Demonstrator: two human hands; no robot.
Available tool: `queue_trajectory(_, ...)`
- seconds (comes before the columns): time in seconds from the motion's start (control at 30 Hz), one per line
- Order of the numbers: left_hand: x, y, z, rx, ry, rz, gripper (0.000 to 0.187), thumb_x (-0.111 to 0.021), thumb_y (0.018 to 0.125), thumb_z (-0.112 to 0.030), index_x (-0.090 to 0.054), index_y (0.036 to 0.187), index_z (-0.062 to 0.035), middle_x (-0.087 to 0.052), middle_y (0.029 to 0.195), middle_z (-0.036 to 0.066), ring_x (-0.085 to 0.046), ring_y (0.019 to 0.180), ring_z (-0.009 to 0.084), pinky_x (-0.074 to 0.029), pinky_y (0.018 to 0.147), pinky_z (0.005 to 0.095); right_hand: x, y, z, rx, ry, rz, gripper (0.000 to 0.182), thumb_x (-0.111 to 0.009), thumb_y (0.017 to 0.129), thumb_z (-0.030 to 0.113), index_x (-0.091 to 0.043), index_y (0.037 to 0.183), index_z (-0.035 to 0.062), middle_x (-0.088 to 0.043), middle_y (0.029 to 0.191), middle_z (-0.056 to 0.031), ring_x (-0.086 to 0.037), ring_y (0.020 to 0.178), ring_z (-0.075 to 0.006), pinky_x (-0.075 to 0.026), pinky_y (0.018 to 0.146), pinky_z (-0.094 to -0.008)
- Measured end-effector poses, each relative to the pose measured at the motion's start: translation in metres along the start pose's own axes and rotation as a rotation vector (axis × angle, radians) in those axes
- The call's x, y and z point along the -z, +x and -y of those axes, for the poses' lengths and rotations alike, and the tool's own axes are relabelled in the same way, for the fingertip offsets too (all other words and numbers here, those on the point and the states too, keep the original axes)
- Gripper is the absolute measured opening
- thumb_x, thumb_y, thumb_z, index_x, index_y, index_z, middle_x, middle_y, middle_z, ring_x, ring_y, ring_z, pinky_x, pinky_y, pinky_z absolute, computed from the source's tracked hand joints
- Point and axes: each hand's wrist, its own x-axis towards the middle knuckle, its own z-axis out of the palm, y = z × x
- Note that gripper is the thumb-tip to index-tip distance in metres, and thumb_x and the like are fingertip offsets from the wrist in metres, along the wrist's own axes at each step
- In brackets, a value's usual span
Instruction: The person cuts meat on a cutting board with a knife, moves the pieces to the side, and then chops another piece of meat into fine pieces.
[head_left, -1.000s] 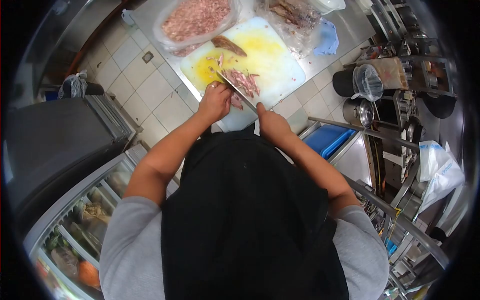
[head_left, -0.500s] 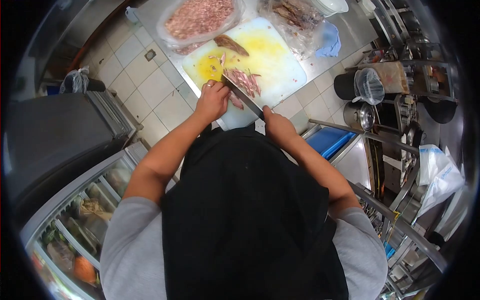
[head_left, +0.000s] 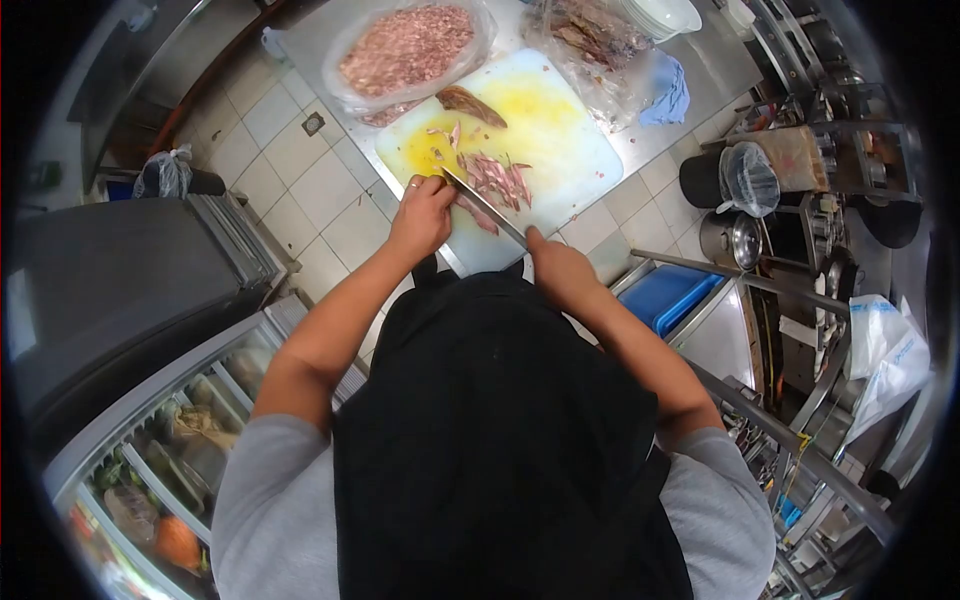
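Observation:
My right hand (head_left: 560,266) is wrapped round the handle of a long kitchen knife (head_left: 487,208), whose blade slants up and left across the cutting board (head_left: 575,150). My left hand (head_left: 424,214) is closed at the board's left edge, its curled fingers beside the blade's tip. They press on a reddish piece of meat (head_left: 480,216) lying on the near side of the blade; the fingertips are partly hidden. Thin meat strips (head_left: 500,180) lie loose just beyond the blade. A larger brown chunk of meat (head_left: 471,106) rests near the board's far left edge.
Beyond the board lie a clear bag of chopped meat (head_left: 405,50) and a bag of dark meat pieces (head_left: 588,38). A blue cloth (head_left: 666,92) and stacked white bowls (head_left: 668,16) are at the far right. A blue tray (head_left: 668,294) sits by my right arm.
The whole view has shifted slightly, with the board appearing a little lower and to the right. The knife blade lies at a slightly different angle; both hands keep their grips.

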Motion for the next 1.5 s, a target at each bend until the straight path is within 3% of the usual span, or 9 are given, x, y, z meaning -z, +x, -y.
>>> queue_trajectory(0.17,-0.002,-0.002,0.005,-0.055,-0.016,0.012,0.024,-0.066,0.082,0.004,-0.071,0.104,-0.0044,-0.064,0.102,0.015,-0.059,0.101,0.0396,-0.053,0.089,0.0480,-0.002,0.053,0.024,0.054,0.030,-0.067,0.036,-0.054,0.093,0.001,-0.048,0.128,-0.0017,-0.074,0.095,-0.0300,-0.073,0.090,-0.0501,-0.056,0.078,-0.0601)
queue_trajectory(0.5,0.001,-0.006,0.005,-0.016,-0.069,-0.037,0.020,-0.065,0.085,0.004,-0.072,0.102,-0.0033,-0.066,0.104,0.015,-0.062,0.101,0.0386,-0.055,0.089,0.0466,0.009,0.010,0.026,-0.074,-0.042,0.069,0.034,-0.055,0.092,0.002,-0.049,0.126,-0.0012,-0.073,0.095,-0.0300,-0.073,0.092,-0.0502,-0.056,0.079,-0.0597)
queue_trajectory(0.57,-0.002,-0.006,0.010,-0.036,-0.057,-0.005,0.020,-0.066,0.085,0.003,-0.072,0.102,-0.0032,-0.066,0.103,0.015,-0.062,0.101,0.0386,-0.055,0.089,0.0464,-0.021,0.042,0.023,0.006,0.037,-0.117,0.035,-0.055,0.092,0.002,-0.050,0.127,-0.0009,-0.073,0.097,-0.0305,-0.072,0.093,-0.0504,-0.056,0.081,-0.0588)
queue_trajectory(0.67,-0.004,-0.006,0.018,-0.053,-0.076,-0.015,0.020,-0.069,0.084,0.005,-0.072,0.102,-0.0026,-0.067,0.103,0.016,-0.063,0.099,0.0397,-0.054,0.087,0.0475,-0.005,0.070,0.040,0.026,0.068,-0.131,0.035,-0.054,0.093,0.002,-0.049,0.127,-0.0005,-0.073,0.099,-0.0311,-0.072,0.095,-0.0506,-0.056,0.083,-0.0584)
queue_trajectory(1.0,0.001,-0.008,0.020,-0.070,-0.082,0.011,0.020,-0.066,0.085,0.002,-0.073,0.102,-0.0035,-0.066,0.101,0.015,-0.063,0.100,0.0377,-0.055,0.088,0.0460,-0.005,0.005,0.036,-0.127,0.007,0.023,0.034,-0.054,0.092,0.001,-0.049,0.125,-0.0005,-0.073,0.098,-0.0316,-0.072,0.094,-0.0511,-0.056,0.082,-0.0605)
queue_trajectory(1.1,0.002,-0.005,0.025,-0.121,-0.060,0.029,0.022,-0.065,0.084,0.002,-0.074,0.103,-0.0037,-0.067,0.103,0.014,-0.063,0.100,0.0376,-0.055,0.088,0.0459,-0.017,0.058,0.043,-0.066,0.027,-0.075,0.046,-0.057,0.093,0.004,-0.049,0.138,-0.0011,-0.075,0.103,-0.0305,-0.074,0.100,-0.0465,-0.058,0.084,-0.0573)
queue_trajectory(1.3,0.008,-0.003,0.025,-0.128,-0.145,-0.047,0.016,-0.069,0.088,0.000,-0.072,0.103,-0.0026,-0.067,0.102,0.016,-0.064,0.099,0.0389,-0.055,0.086,0.0468,0.012,0.047,0.065,-0.026,0.002,-0.139,0.045,-0.064,0.090,0.003,-0.049,0.133,-0.0024,-0.074,0.102,-0.0311,-0.074,0.101,-0.0474,-0.058,0.085,-0.0570)
queue_trajectory(1.37,0.013,-0.003,0.027,-0.108,-0.117,0.030,0.013,-0.065,0.092,-0.003,-0.073,0.103,-0.0033,-0.068,0.104,0.014,-0.064,0.100,0.0378,-0.055,0.089,0.0456,0.015,0.022,0.064,-0.097,0.007,-0.088,0.032,-0.057,0.091,-0.001,-0.048,0.122,-0.0015,-0.072,0.097,-0.0331,-0.071,0.096,-0.0511,-0.055,0.081,-0.0603)
queue_trajectory(1.5,0.011,-0.003,0.031,-0.123,-0.104,0.029,0.013,-0.065,0.093,-0.004,-0.072,0.103,-0.0038,-0.067,0.102,0.014,-0.063,0.100,0.0372,-0.055,0.090,0.0454,0.001,-0.005,0.053,-0.102,0.000,-0.112,0.028,-0.057,0.092,-0.001,-0.048,0.119,-0.0007,-0.072,0.093,-0.0331,-0.071,0.092,-0.0517,-0.054,0.079,-0.0615)
